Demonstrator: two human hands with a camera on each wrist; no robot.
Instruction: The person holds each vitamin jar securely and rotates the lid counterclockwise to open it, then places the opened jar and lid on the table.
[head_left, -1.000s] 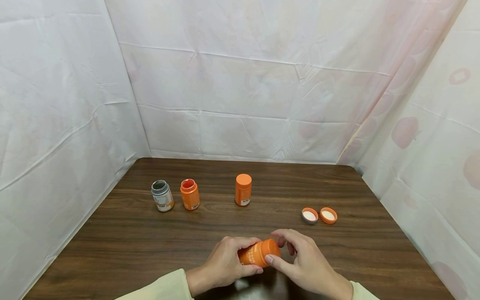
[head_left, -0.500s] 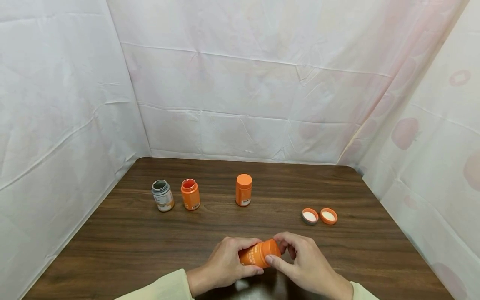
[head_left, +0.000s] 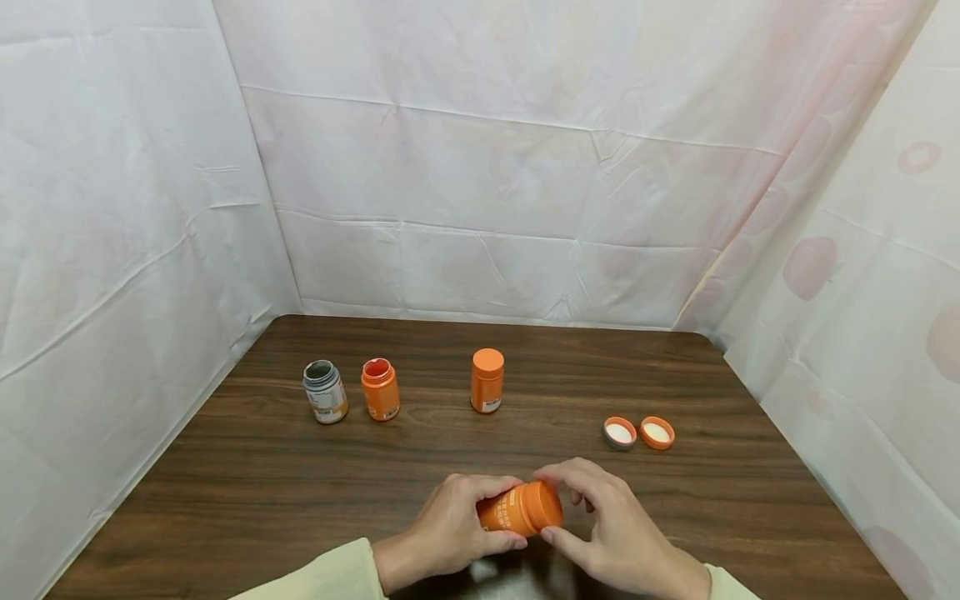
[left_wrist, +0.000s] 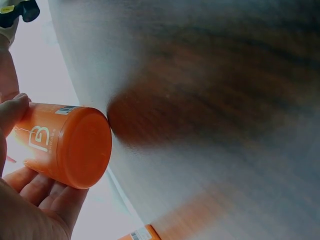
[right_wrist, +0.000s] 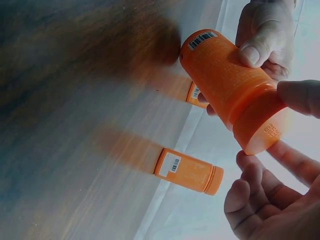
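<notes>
My left hand (head_left: 457, 521) grips an orange bottle (head_left: 510, 510) round its body, thumb on one side and fingers on the other. It is tilted, with its orange lid (head_left: 543, 504) toward the right hand. The bottle's base faces the camera in the left wrist view, close to the tabletop. With thumb and fingertips, my right hand (head_left: 611, 525) pinches the lid's rim from both sides. Raised lettering marks the lid's top in the right wrist view, and the lid sits on the bottle's neck.
Farther back on the dark wooden table (head_left: 420, 458) stand an open grey bottle (head_left: 326, 396), an open orange bottle (head_left: 381, 392) and a capped orange bottle (head_left: 487, 383). Two lids, one grey-sided (head_left: 620, 433) and one orange (head_left: 657, 432), lie upturned at the right. White sheets surround the table.
The right hand's thumb and fingers have shifted round the lid and spread wider across its rim. The left hand and the bottle have stayed almost in place.
</notes>
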